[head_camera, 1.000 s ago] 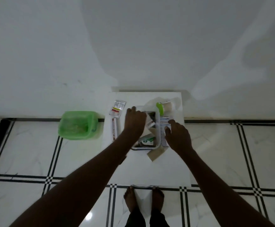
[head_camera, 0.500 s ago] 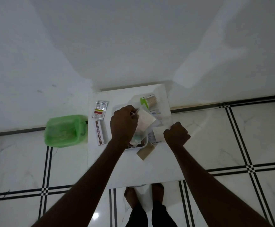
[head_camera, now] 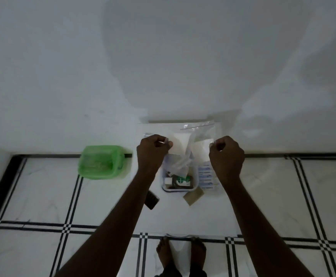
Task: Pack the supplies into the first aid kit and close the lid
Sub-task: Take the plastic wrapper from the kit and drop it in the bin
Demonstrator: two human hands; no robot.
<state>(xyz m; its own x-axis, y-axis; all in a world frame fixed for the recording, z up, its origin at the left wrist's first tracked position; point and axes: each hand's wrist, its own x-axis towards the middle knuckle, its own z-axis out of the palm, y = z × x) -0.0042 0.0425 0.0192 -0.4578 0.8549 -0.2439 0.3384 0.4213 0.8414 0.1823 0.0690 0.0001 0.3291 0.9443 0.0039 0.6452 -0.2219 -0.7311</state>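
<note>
A clear zip bag with white pads inside hangs in the air above the white table. My left hand pinches its left edge and my right hand pinches its right edge. Below the bag stands the open white first aid box, holding a small white packet, a green-and-white packet and other dark items. A printed white sachet strip lies right of the box. A tan plaster strip lies at the box's front right corner.
A green plastic bin stands on the floor left of the table. A dark flat packet lies on the table beside my left forearm. The white wall rises right behind the table. My bare feet are at the table's near edge.
Both hands have risen from the box and table. The bag my left hand held is now stretched between both hands above the box. The camera view has shifted.
</note>
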